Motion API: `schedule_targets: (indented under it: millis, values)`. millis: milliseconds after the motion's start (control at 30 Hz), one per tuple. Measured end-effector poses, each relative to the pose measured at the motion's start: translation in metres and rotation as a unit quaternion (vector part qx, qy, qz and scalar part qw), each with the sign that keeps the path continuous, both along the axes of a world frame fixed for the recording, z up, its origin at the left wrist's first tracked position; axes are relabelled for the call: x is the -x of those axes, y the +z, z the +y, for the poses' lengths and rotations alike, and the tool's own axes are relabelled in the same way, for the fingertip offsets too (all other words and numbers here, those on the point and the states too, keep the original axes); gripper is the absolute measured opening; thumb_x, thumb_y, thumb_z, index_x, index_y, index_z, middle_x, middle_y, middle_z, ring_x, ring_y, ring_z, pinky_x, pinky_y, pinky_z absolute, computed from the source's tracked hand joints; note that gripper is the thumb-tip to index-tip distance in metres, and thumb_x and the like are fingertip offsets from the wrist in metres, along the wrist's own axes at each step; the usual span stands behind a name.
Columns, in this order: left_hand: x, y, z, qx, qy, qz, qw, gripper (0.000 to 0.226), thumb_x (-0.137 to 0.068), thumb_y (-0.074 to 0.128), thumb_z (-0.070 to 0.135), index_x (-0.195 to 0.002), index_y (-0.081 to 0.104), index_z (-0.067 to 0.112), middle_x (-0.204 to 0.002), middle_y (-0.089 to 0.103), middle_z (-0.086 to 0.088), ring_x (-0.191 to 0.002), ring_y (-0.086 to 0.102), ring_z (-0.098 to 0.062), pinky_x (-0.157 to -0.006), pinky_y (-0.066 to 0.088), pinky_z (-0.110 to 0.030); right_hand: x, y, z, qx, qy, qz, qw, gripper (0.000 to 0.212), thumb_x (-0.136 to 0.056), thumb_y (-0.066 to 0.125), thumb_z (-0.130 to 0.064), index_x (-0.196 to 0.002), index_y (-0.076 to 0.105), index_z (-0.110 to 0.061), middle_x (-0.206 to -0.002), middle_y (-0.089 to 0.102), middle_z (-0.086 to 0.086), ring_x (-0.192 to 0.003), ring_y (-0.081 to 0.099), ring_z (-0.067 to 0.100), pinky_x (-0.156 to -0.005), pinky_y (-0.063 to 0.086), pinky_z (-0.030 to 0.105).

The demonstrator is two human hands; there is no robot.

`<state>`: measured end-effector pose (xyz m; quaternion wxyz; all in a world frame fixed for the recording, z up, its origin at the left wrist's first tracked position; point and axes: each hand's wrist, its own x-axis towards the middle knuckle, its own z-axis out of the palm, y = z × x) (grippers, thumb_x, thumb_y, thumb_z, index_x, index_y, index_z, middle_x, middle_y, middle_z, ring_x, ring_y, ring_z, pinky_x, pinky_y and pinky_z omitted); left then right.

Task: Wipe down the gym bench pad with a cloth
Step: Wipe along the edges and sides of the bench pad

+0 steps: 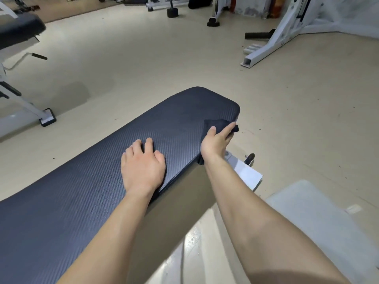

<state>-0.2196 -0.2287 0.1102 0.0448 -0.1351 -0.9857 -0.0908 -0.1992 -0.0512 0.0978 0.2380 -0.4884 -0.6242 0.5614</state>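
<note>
Pale gym flooring (pixel 155 64) spreads out behind a long dark bench pad (pixel 86 193) that runs from the lower left up to a rounded end at centre. White machine frames (pixel 272 44) and a second black pad (pixel 18 29) stand well apart at the edges of the room.

On the near bench, the left hand (pixel 142 167) lies flat on the pad with its fingers spread and nothing in it, apparently steadying the person or the bench. The right hand (pixel 217 140) is at the pad's right edge, close to the rounded end, with its fingers closed around a dark cloth (pixel 220 125). The cloth is bunched and pressed against the top and side of the pad there, part of it hanging over the edge. Cloth and pad are nearly the same colour, so where one stops and the other starts is hard to make out.

As for progress, the wiping looks to be under way at the far right corner. The pad surface shows no clear wet streak or dull patch anywhere, so it is not possible to tell which stretches have been covered. Judging by where the cloth sits, the long run of pad toward the lower left, including the part under the left hand, probably needs passes, and so does the far long edge. The white bracket (pixel 246 171) beneath the pad is no part of the job.
</note>
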Motion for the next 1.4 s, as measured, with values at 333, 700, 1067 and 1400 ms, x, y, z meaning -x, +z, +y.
schedule_targets:
  millis: [333,700,1067,1400]
  values:
    - [0.003,0.0,-0.001,0.015,-0.004,-0.008,1.0,0.055,-0.099,0.028,0.04,-0.149,0.04,0.022,-0.15,0.043,-0.012,-0.134,0.04,-0.033,-0.115,0.029,-0.048,-0.004,0.004,-0.063,0.081,-0.03,-0.023,0.996,0.065,-0.106,0.028,-0.035,-0.158,-0.003,-0.008,-0.166,0.008,0.015,-0.146,0.029,0.035,-0.111,0.032,0.044]
    - [0.022,0.013,0.024,0.1,-0.042,0.036,0.993,0.032,-0.088,0.034,0.033,-0.098,0.051,0.009,-0.107,0.055,-0.018,-0.098,0.054,-0.038,-0.08,0.048,-0.049,0.036,0.017,0.089,0.103,-0.054,-0.076,0.99,0.051,-0.107,0.025,-0.036,-0.139,0.041,0.0,-0.143,0.051,0.021,-0.129,0.05,0.039,-0.104,0.038,0.042]
    - [0.1,-0.004,0.18,0.075,-0.178,-0.077,0.978,0.07,-0.099,0.007,0.058,-0.161,-0.004,0.027,-0.17,-0.011,-0.003,-0.156,-0.01,-0.022,-0.125,0.0,-0.048,0.126,0.036,0.184,-0.09,0.289,-0.249,0.92,0.053,-0.108,0.023,-0.032,-0.144,0.047,-0.002,-0.155,0.04,0.019,-0.141,0.039,0.033,-0.112,0.031,0.035]
    - [0.098,-0.003,0.178,0.079,-0.177,-0.068,0.979,0.07,-0.098,0.006,0.057,-0.16,-0.008,0.028,-0.169,-0.016,-0.003,-0.155,-0.014,-0.02,-0.126,-0.002,-0.047,0.222,0.047,0.155,-0.233,0.431,-0.285,0.824,0.055,-0.101,0.029,-0.05,-0.134,0.059,-0.019,-0.147,0.053,0.007,-0.133,0.05,0.028,-0.106,0.039,0.039]
